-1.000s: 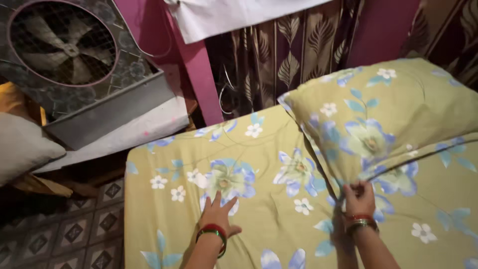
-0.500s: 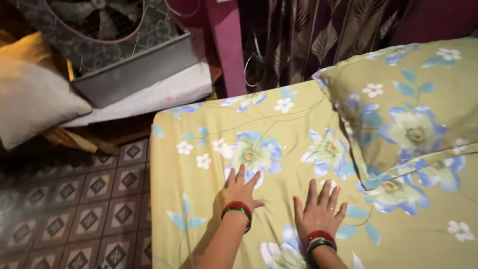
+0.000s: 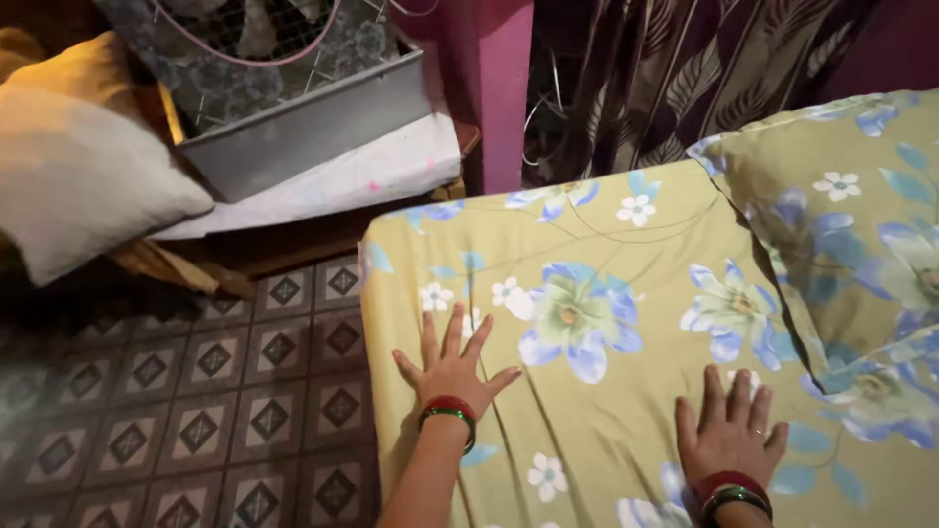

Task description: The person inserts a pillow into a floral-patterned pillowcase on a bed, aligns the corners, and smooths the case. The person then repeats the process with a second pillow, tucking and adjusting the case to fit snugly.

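Hands press flat on a bed sheet [image 3: 626,411] in the head view. It is yellow-green, with big blue flowers and small white flowers on it, and it covers a mattress from the near edge up to the far end.

The left hand [image 3: 452,370] lies palm down on the sheet, close to the sheet's left edge. Its fingers are spread wide apart and hold nothing. Red and green bangles [image 3: 448,411] sit on that wrist. Small folds run through the cloth just under this hand.

The right hand [image 3: 729,435] lies palm down on the sheet too, well to the right of the left hand and a bit nearer to the person. Its fingers are open and a little apart, and they grip nothing. That wrist wears bangles as well.

A pillow [image 3: 851,235] in the same flower cloth rests on the right side of the sheet, just past the right hand.

Left of the sheet is a floor of dark tiles [image 3: 196,411] with diamond shapes. A pale cushion [image 3: 88,186] sits farther left of the sheet. A grey metal cooler [image 3: 293,108] with a wire grill stands beyond the sheet's far left corner, on a white cloth [image 3: 323,186]. A pink post [image 3: 494,88] and a brown leaf-print curtain [image 3: 675,88] stand behind the far end of the sheet.
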